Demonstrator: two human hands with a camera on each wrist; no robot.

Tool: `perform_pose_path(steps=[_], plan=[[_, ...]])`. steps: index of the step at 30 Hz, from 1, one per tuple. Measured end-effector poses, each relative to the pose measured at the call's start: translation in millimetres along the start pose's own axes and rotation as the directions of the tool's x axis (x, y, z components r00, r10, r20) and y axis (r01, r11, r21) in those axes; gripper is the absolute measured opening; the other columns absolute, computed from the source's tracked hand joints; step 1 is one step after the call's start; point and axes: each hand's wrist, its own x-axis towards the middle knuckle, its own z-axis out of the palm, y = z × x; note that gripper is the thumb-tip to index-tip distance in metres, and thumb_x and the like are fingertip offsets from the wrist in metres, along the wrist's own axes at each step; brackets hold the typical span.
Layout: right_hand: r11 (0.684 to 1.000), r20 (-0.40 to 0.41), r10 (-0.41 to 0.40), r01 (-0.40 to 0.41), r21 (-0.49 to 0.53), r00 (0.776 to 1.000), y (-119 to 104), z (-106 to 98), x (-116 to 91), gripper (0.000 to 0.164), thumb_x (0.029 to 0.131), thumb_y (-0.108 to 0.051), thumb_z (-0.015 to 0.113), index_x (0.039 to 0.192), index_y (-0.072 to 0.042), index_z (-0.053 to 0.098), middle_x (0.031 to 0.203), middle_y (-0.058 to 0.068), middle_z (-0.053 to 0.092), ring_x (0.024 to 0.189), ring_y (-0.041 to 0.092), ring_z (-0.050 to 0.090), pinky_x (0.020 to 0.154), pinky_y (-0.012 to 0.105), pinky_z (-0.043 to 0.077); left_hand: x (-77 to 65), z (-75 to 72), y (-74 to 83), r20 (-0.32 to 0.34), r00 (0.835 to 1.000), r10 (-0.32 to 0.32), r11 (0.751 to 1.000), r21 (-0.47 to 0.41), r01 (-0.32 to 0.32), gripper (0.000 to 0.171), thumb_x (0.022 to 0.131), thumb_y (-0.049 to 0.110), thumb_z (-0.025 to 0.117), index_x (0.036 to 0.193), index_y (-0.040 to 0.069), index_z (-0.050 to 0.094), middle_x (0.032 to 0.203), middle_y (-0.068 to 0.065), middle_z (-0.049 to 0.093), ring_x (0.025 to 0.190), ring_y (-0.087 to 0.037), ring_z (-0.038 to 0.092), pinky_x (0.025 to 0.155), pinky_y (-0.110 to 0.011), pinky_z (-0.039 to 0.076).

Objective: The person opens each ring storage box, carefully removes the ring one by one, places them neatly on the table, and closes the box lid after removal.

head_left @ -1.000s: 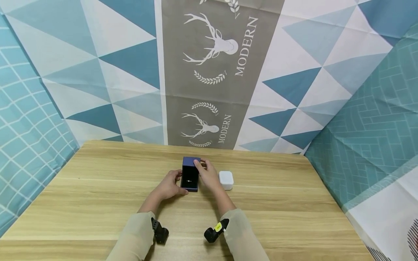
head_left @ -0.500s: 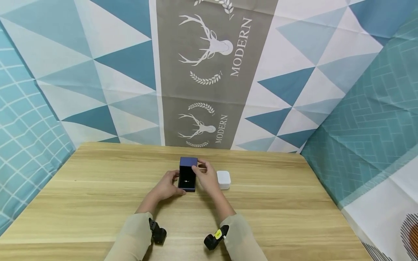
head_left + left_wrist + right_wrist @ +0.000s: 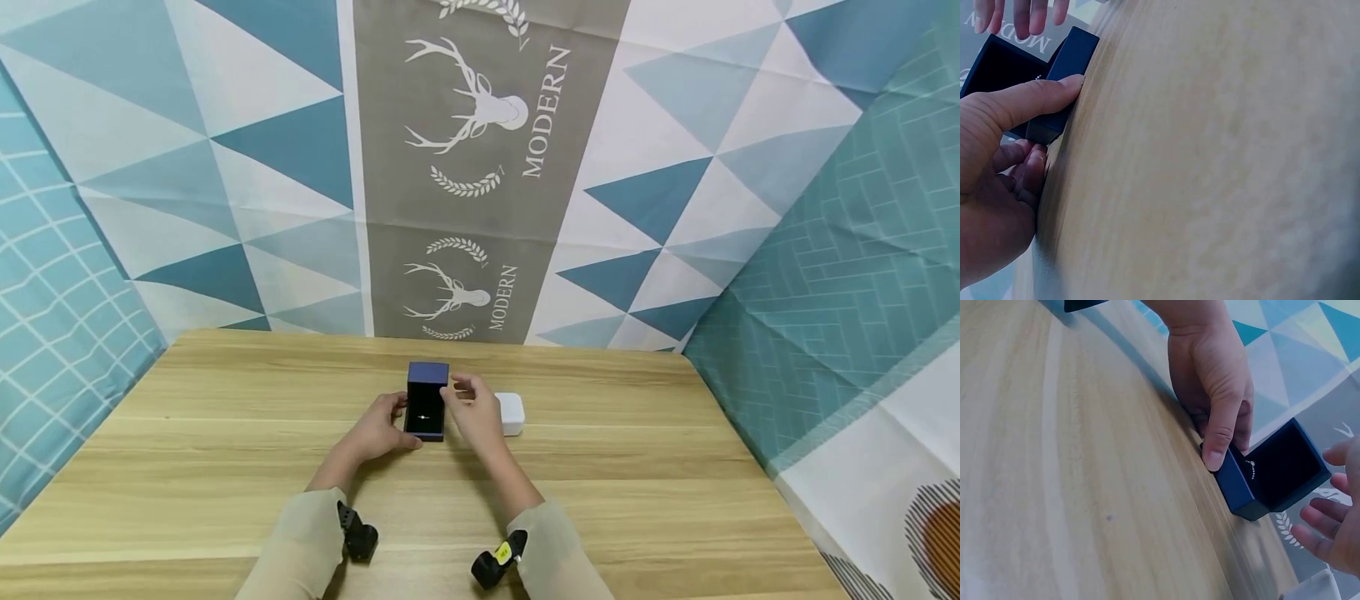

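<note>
A dark blue ring box [image 3: 428, 372] stands on the wooden table with its lid raised and its black inside showing. A ring [image 3: 1252, 469] with a row of small bright stones sits in its base. My left hand [image 3: 377, 429] grips the base from the left, the thumb along its front face and the other fingers behind. At the lid's right side is my right hand [image 3: 478, 414], its fingers loosely spread and holding nothing. Whether its thumb still touches the lid edge, I cannot tell. A small white rounded case [image 3: 512, 413] stands just right of that hand, partly covered by it.
The wooden table [image 3: 637, 492] reaches back to a patterned cloth wall [image 3: 457, 208]. More cloth hangs at the left and right sides. Black wrist cameras sit on both sleeves.
My right hand has loosened from the lid, its fingers spreading off the right edge. The left hand keeps its grip on the base. The whole head view has shifted slightly.
</note>
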Motion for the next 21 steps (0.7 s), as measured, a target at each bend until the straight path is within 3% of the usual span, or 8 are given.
perform_pose_path(steps=[7,14,21], plan=[[0.992,0.005,-0.052,0.052,-0.116,0.999,-3.7,-2.1,-4.9,0.029,0.087,-0.023,0.066,0.109,-0.005,0.065,0.102,0.008,0.067,0.090,0.019,0.063,0.079,0.028,0.053,0.5,-1.1,-0.5,0.002,1.000,-0.013,1.000,-0.017,0.013,0.087,0.066,0.010,0.083,0.137,-0.010,0.036,0.132,-0.025,0.041,0.118,-0.036,0.046,0.104,-0.049,0.038],[0.978,0.019,-0.116,0.117,-0.173,0.993,-2.7,-3.4,-7.0,0.024,0.086,-0.022,0.066,0.103,-0.005,0.068,0.107,0.011,0.067,0.088,0.021,0.064,0.079,0.036,0.053,2.5,-0.6,-2.6,0.005,1.000,0.001,1.000,-0.005,-0.001,0.088,0.065,0.011,0.083,0.137,-0.011,0.036,0.132,-0.025,0.042,0.117,-0.036,0.047,0.104,-0.049,0.039],[0.956,0.065,-0.127,0.140,-0.259,0.990,-2.3,-5.0,-11.6,0.024,0.086,-0.026,0.066,0.102,-0.008,0.069,0.100,0.006,0.067,0.088,0.019,0.063,0.078,0.031,0.052,2.9,0.0,-2.3,0.002,1.000,0.012,1.000,-0.004,-0.012,0.088,0.065,0.010,0.083,0.136,-0.011,0.036,0.130,-0.026,0.043,0.116,-0.036,0.047,0.103,-0.049,0.039]])
